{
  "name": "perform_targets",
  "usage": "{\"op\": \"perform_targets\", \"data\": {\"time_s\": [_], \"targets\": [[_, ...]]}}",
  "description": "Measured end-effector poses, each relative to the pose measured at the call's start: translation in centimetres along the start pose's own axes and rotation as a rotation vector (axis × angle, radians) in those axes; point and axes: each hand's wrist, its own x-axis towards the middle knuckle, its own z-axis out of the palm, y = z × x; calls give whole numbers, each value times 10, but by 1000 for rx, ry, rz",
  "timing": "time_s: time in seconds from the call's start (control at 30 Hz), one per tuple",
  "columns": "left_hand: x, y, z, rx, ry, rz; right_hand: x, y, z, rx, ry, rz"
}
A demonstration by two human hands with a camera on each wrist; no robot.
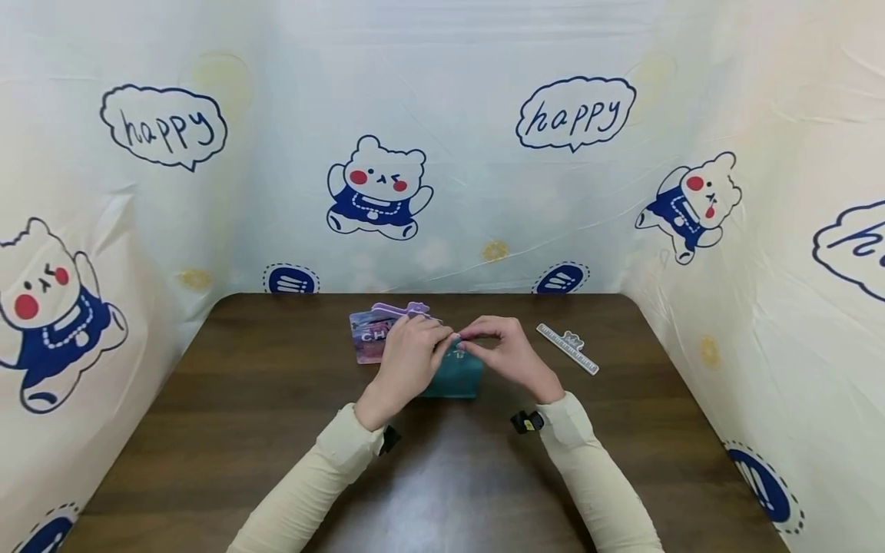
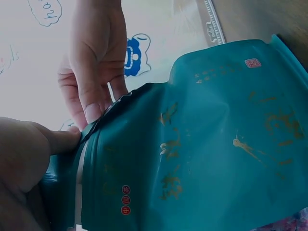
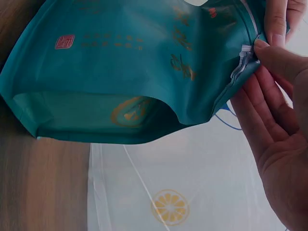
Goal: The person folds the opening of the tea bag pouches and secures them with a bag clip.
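Observation:
A teal stand-up pouch with gold lettering stands on the table between the hands. Its top edge is pinched by the left hand and the right hand, whose fingertips meet there. In the left wrist view, a pale zip strip runs along the top of the pouch, beside the left thumb. From the right wrist view, the zip looks crumpled at the right thumb and fingers, and the pouch's bottom fold faces the camera.
Left of the pouch lies a blue and pink printed packet, partly behind the left hand. A purple clip overlaps its top. To the right rests a white ruler-marked clip. Printed curtains surround the brown table.

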Motion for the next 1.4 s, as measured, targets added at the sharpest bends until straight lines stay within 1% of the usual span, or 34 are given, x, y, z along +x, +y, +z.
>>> {"op": "perform_targets", "data": {"time_s": [0.17,0.27,0.47,0.53,0.67,0.73,0.8,0.9,0.97,1.07,1.13,1.17,1.2,1.3,1.4], "targets": [[1,2,1,19,-7,-1,1,0,2,-14,11,29],[2,3,0,23,-9,-4,2,0,1,-15,-1,36],[0,2,0,26,-13,-21,4,3,3,31,-31,51],[-1,2,0,26,-11,-18,4,4,4,35,-25,37],[-1,1,0,32,-8,-4,5,6,7,21,10,-17],[0,1,0,35,-7,-1,5,7,8,18,25,-20],[0,0,-1,34,-6,0,5,7,8,37,31,-1],[0,-1,-1,34,-16,4,3,7,9,77,28,52],[0,0,-1,32,-23,10,-1,18,9,94,21,79],[0,-1,0,32,-22,14,-3,22,8,107,0,97],[0,-1,1,31,-18,17,-4,24,8,109,-12,85],[-1,-1,1,32,-16,19,-3,19,7,105,-16,74],[-1,-1,1,31,-14,21,-3,15,6,99,-16,59],[-1,-1,1,32,-9,31,-3,12,7,70,-5,9],[-2,-1,1,28,0,40,-4,13,7,56,-2,-9]]}}
